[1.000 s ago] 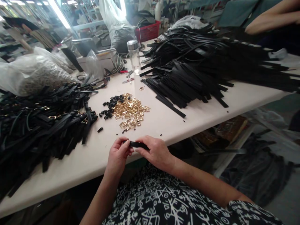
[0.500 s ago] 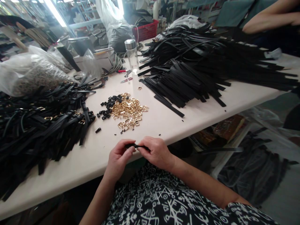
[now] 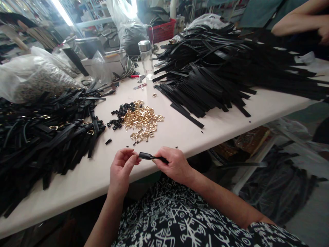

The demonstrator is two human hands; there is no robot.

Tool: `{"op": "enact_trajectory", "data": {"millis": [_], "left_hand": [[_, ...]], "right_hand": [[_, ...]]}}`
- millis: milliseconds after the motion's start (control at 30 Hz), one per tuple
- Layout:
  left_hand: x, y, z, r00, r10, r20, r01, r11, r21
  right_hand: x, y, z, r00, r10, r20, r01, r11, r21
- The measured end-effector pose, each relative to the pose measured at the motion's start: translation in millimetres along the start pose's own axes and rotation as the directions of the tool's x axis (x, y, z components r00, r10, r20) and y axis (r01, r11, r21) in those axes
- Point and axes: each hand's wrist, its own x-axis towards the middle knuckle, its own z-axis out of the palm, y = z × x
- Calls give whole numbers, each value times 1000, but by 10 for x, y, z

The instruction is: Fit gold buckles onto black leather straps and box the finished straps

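Observation:
A narrow black strap [image 3: 146, 156] is in my right hand [image 3: 175, 164], pinched between thumb and fingers at the table's front edge. Its flat, wider end sticks out to the left, and a slit shows near my fingertips. My left hand [image 3: 122, 168] is beside that end, fingers loosely curled and thumb apart from the strap; its fingertips are close to the strap's tip. Beyond my hands lie a heap of gold buckles [image 3: 142, 118] and a cluster of small black loops [image 3: 120, 115]. One black loop [image 3: 108, 141] lies alone nearer my left hand.
Buckled black straps [image 3: 51, 137] cover the table's left side. Plain black straps [image 3: 205, 89] are heaped at the right. A glass bottle [image 3: 146, 61], snips [image 3: 139, 86] and a red basket [image 3: 161, 31] stand or lie farther back. Another person's arm [image 3: 300, 22] shows at upper right.
My left hand has moved left off the strap, and the strap's flat end is now exposed. My right hand still grips the strap. The view has shifted slightly.

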Motion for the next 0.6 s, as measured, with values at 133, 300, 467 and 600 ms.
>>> {"op": "enact_trajectory", "data": {"millis": [133,300,467,600], "left_hand": [[48,-63,54,986,-135,94,142,987,-69],[14,-96,128,983,-119,138,131,988,-78],[9,-168,157,978,-107,178,119,991,-57],[-13,-164,176,973,-110,204,117,993,-25]], "right_hand": [[-22,-17,36,1000,-7,17,8,1000,-5],[-16,6,78,997,-73,-7,72,997,-32],[-21,50,130,999,-43,10,44,997,-64],[-42,85,143,999,-3,52,7,997,-78]]}}
